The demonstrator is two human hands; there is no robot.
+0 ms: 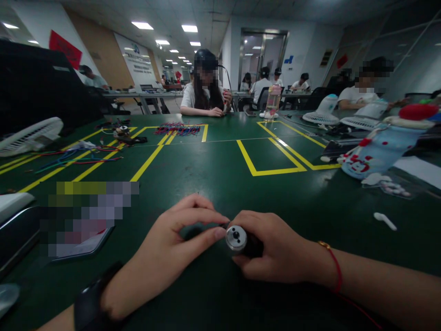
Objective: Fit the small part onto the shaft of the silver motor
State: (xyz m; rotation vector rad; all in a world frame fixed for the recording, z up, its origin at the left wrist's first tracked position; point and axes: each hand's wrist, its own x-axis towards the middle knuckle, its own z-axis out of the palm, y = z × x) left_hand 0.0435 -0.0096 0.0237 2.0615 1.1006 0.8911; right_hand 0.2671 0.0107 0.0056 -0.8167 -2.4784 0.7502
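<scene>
Motor (241, 240) is what your right hand (275, 250) has wrapped up, a small dark cylinder with its round metal end face turned toward you and a little to your left; your right fingers are curled shut around its body so only that silver cap and a bit of black casing show. Your left hand (165, 257) comes in from the other side, thumb and forefinger (210, 234) pressed together at the rim of the cap, pinching something too small to make out, perhaps a fine wire or the edge of the face itself. Judging by this, the piece is in hand and being worked at its end, and nothing yet shows as attached or finished; the bundles of coloured wires (179, 130) lie well beyond your fingers on the far side of the desk (213, 170), untouched. Just left of your left fingers sits a flat phone-like slab (82, 239), and farther left a white fan (31, 135). To the right of your right fingers a small white earbud-like piece (385, 221) lies apart, with a blue plush-covered bottle (382, 149) beyond it. Straight ahead of your fingers the green surface with yellow tape lines (272, 171) is bare, giving you room forward; other people (205, 87) sit well away at the far edge.
</scene>
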